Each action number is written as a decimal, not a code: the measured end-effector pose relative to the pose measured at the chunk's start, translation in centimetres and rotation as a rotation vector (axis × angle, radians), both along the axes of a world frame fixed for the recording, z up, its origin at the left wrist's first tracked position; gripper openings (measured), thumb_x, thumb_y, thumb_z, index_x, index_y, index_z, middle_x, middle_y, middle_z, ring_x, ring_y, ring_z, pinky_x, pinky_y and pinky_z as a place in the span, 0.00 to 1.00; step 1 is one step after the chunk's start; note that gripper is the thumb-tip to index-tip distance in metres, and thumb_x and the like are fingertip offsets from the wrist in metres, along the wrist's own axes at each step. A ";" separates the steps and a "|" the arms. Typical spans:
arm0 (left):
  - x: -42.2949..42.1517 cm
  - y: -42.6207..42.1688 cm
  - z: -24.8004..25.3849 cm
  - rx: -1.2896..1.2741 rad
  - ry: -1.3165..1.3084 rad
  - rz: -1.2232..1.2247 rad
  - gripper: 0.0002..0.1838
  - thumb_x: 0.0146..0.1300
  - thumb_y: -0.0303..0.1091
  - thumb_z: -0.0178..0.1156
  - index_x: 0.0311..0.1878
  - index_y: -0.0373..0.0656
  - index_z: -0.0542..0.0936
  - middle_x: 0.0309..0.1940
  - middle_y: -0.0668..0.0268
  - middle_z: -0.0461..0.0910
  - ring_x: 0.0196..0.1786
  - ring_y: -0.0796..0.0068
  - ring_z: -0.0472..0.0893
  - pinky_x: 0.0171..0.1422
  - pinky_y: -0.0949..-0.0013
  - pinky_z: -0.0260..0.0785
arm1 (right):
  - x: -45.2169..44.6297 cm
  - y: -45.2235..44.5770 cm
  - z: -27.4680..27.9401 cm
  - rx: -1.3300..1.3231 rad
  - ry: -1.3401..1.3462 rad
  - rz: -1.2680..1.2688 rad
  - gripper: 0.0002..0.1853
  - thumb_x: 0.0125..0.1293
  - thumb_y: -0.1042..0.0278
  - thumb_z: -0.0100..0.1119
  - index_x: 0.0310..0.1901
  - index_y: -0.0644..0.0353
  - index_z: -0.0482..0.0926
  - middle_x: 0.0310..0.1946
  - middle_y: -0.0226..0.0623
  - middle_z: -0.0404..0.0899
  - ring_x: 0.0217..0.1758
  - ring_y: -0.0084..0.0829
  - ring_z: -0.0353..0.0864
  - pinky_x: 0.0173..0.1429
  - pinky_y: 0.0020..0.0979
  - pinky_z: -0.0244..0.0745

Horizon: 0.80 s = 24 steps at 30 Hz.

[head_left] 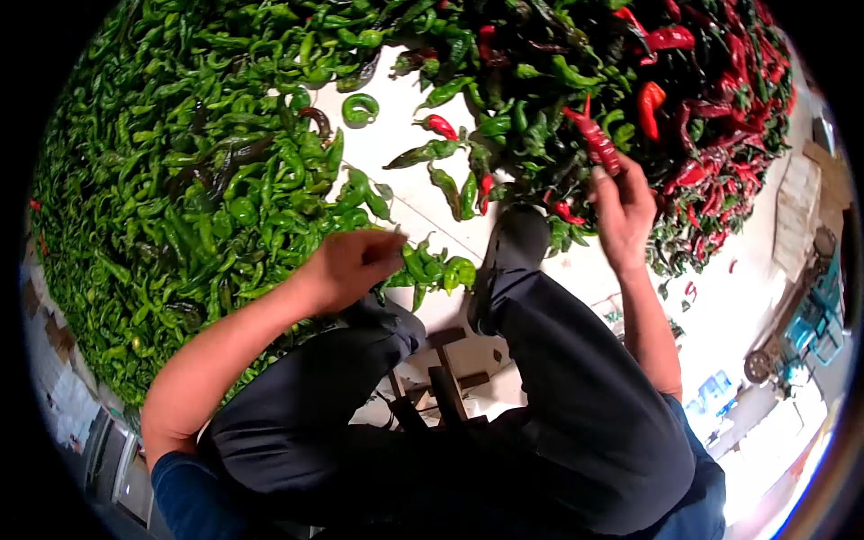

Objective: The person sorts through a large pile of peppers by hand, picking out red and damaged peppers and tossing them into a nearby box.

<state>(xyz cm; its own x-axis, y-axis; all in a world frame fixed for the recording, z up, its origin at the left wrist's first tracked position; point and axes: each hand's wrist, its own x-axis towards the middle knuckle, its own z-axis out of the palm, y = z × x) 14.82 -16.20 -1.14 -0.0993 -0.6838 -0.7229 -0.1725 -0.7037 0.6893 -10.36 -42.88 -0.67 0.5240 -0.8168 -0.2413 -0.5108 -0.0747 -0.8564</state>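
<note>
My right hand (625, 211) pinches a wrinkled red pepper (596, 137) by its lower end, its thin tip pointing up over the dark and red peppers on the right. Beside a small cluster of green peppers (438, 268) in front of my left foot is my left hand (355, 267), its fingers curled; whatever they may hold is hidden. Between the two heaps, a short red pepper (439, 126) and a curled green pepper (360, 110) lie on the pale floor (423, 193).
A wide heap of green peppers (207, 180) covers the left. Red and dark peppers (711, 153) are piled at the right. Below them, a small wheel (759, 366) and turquoise equipment (814, 315) stand near the right edge. My knees and shoes are at the centre.
</note>
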 end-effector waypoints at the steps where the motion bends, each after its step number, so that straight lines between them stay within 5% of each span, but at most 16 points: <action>1: -1.1 -1.5 0.3 0.161 0.223 0.218 0.25 0.69 0.30 0.62 0.68 0.36 0.72 0.64 0.57 0.77 0.62 0.64 0.80 0.69 0.63 0.69 | -0.1 0.8 0.4 -0.122 0.087 0.060 0.16 0.67 0.71 0.63 0.54 0.68 0.78 0.32 0.35 0.83 0.29 0.19 0.77 0.33 0.26 0.73; 3: -3.5 -3.3 0.1 0.076 0.442 0.463 0.24 0.76 0.39 0.55 0.68 0.34 0.71 0.62 0.61 0.79 0.65 0.72 0.76 0.70 0.65 0.66 | 0.3 3.4 0.1 -0.423 0.042 0.328 0.13 0.63 0.71 0.65 0.48 0.66 0.80 0.33 0.47 0.84 0.28 0.36 0.84 0.32 0.35 0.78; 7: -9.0 -7.7 -1.3 0.191 0.665 0.900 0.24 0.77 0.45 0.51 0.64 0.35 0.73 0.57 0.59 0.80 0.60 0.74 0.77 0.61 0.69 0.69 | 1.2 8.6 -2.1 -0.339 -0.021 0.784 0.10 0.61 0.65 0.63 0.38 0.63 0.78 0.25 0.41 0.77 0.27 0.44 0.80 0.33 0.43 0.77; 8: -9.7 -7.2 -4.0 0.110 0.684 0.882 0.18 0.74 0.41 0.54 0.57 0.36 0.76 0.47 0.59 0.83 0.47 0.74 0.80 0.47 0.71 0.69 | 1.3 8.4 -2.7 -0.329 0.040 0.834 0.15 0.61 0.62 0.66 0.43 0.62 0.78 0.27 0.42 0.79 0.28 0.45 0.81 0.34 0.43 0.77; 11: -8.4 -5.7 -9.0 0.095 0.670 0.916 0.11 0.66 0.34 0.61 0.47 0.39 0.77 0.38 0.64 0.82 0.39 0.77 0.79 0.40 0.72 0.71 | 1.6 6.1 -3.4 -0.095 0.208 1.005 0.17 0.65 0.55 0.64 0.44 0.62 0.79 0.33 0.47 0.82 0.35 0.50 0.83 0.39 0.47 0.79; 12: -7.4 -5.8 -8.6 0.140 0.677 1.105 0.07 0.62 0.29 0.62 0.40 0.40 0.77 0.33 0.65 0.80 0.34 0.76 0.79 0.37 0.72 0.71 | 1.1 5.7 -5.3 0.071 0.201 0.873 0.18 0.65 0.55 0.63 0.49 0.60 0.79 0.37 0.50 0.83 0.38 0.54 0.84 0.42 0.50 0.79; 13: -6.5 -5.6 -7.8 0.130 0.659 1.207 0.07 0.60 0.29 0.63 0.40 0.39 0.78 0.33 0.64 0.80 0.32 0.76 0.79 0.37 0.71 0.72 | 1.3 5.2 -5.9 -0.051 0.227 0.771 0.19 0.66 0.56 0.62 0.51 0.62 0.77 0.36 0.52 0.83 0.36 0.54 0.84 0.42 0.49 0.80; 15: -4.6 -4.4 -9.4 0.039 0.458 1.105 0.05 0.62 0.28 0.61 0.40 0.38 0.79 0.33 0.64 0.80 0.32 0.75 0.79 0.37 0.71 0.73 | 2.5 5.3 -8.4 -0.258 0.386 0.625 0.17 0.65 0.62 0.61 0.48 0.67 0.75 0.34 0.54 0.83 0.35 0.54 0.85 0.40 0.47 0.81; 19: -1.8 -8.4 -7.9 -0.435 -0.664 0.363 0.16 0.58 0.25 0.61 0.50 0.43 0.84 0.43 0.60 0.82 0.43 0.58 0.83 0.49 0.58 0.75 | 5.5 5.6 -12.3 -0.321 0.651 0.723 0.12 0.61 0.68 0.59 0.41 0.68 0.73 0.33 0.54 0.82 0.35 0.53 0.85 0.38 0.47 0.81; 21: -1.0 -11.0 -9.5 -0.708 -0.878 0.083 0.17 0.56 0.24 0.59 0.49 0.46 0.84 0.47 0.63 0.81 0.48 0.56 0.81 0.52 0.57 0.76 | 5.5 6.1 -12.1 -0.272 0.617 0.714 0.12 0.59 0.69 0.58 0.40 0.67 0.72 0.33 0.54 0.82 0.34 0.52 0.85 0.38 0.47 0.81; 24: 0.0 -13.6 -12.2 -0.480 -0.943 -0.327 0.14 0.59 0.26 0.56 0.47 0.46 0.83 0.45 0.62 0.80 0.50 0.58 0.81 0.53 0.57 0.76 | 3.9 6.6 -9.3 -0.037 0.394 0.788 0.17 0.56 0.61 0.60 0.39 0.68 0.74 0.35 0.55 0.80 0.39 0.55 0.83 0.45 0.49 0.78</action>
